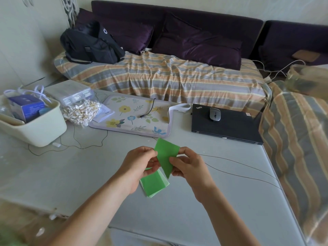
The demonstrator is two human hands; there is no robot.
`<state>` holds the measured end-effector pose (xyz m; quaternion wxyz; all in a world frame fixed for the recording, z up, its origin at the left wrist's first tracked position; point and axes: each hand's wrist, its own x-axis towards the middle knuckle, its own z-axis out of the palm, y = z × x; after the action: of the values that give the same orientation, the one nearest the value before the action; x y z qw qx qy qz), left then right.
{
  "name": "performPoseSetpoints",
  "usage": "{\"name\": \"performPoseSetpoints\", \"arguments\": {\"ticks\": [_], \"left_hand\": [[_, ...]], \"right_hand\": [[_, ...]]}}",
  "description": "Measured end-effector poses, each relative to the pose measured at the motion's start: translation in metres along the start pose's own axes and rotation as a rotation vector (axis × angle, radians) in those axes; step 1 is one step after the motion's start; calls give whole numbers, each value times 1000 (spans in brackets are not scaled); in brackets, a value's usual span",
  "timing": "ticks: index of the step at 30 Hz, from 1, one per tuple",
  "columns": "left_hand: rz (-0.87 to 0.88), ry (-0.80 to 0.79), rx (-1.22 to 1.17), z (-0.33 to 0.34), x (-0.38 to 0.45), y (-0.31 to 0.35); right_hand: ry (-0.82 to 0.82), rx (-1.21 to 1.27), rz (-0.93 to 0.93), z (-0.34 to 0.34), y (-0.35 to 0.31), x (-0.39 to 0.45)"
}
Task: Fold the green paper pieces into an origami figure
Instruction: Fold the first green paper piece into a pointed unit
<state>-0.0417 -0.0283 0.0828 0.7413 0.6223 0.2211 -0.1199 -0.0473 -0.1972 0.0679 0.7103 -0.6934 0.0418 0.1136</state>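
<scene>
While both hands, left hand (142,163) and right hand (188,165), pinch the green strip (166,157) above the tabletop's (88,174) middle, over the green stack (153,184), align edges before creasing.

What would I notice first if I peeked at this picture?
Probably the bright green paper, pinched between the left hand and right hand above the grey table. More green sheets lie just beneath it. Farther back, a grey mouse sits on a closed black laptop.
</scene>
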Motion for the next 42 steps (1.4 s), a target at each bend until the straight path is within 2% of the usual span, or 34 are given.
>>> {"name": "performPoseSetpoints", "arguments": {"ticks": [8,14,18,23,30,36,42], "left_hand": [[-74,-41,-155,-3,0,2],[-121,-53,-246,-3,0,2],[-60,-126,-132,-5,1,0],[57,-10,-64,-6,3,-5],[160,35,41,-3,3,-6],[178,-39,78,-1,-1,-7],[101,-10,24,-1,3,-7]], "right_hand": [[-27,0,-86,4,-2,-1],[68,-145,-159,5,-2,-1],[96,-240,-191,4,0,0],[82,-349,-178,3,3,0],[4,-53,20,5,-3,-3],[-2,-134,-4,7,3,-1],[-22,-68,11,5,4,1]]}}
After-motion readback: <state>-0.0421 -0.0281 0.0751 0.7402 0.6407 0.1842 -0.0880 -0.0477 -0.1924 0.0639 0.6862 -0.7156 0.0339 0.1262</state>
